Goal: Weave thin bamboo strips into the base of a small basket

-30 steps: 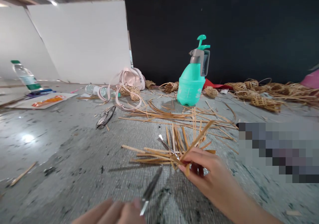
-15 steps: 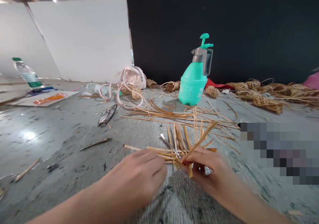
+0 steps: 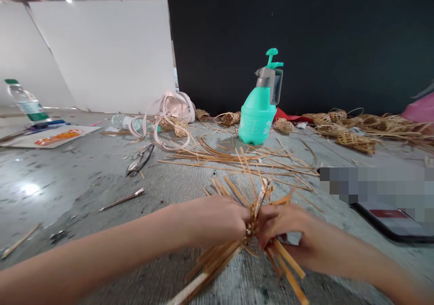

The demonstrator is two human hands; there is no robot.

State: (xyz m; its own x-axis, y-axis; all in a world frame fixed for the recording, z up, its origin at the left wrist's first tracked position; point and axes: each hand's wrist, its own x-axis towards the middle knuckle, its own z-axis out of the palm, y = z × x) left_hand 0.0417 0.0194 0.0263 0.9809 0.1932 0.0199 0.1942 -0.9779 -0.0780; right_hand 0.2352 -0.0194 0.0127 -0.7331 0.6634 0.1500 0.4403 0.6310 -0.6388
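A partly woven piece of bamboo strips [image 3: 251, 228] is between my two hands, its loose ends spreading out on all sides. My left hand [image 3: 217, 221] comes in from the left with fingers curled against the middle of the weave, its fingertips partly hidden. On the other side my right hand [image 3: 288, 228] pinches the weave, and strips stick out below its fingers. A slim pale tool with a shiny end [image 3: 261, 196] stands up out of the weave between the hands. What its lower end touches is hidden.
Loose bamboo strips [image 3: 217, 160] lie beyond my hands, before a green spray bottle [image 3: 256, 119]. Glasses [image 3: 139, 160] and a thin pointed tool [image 3: 122, 199] lie left. A phone [image 3: 393, 221] is at the right. Woven pieces [image 3: 356, 141] lie behind it.
My left hand has moved right onto the middle of the weave. The weave has been turned, so strips now point toward me too, and the slim tool in it stands more upright.
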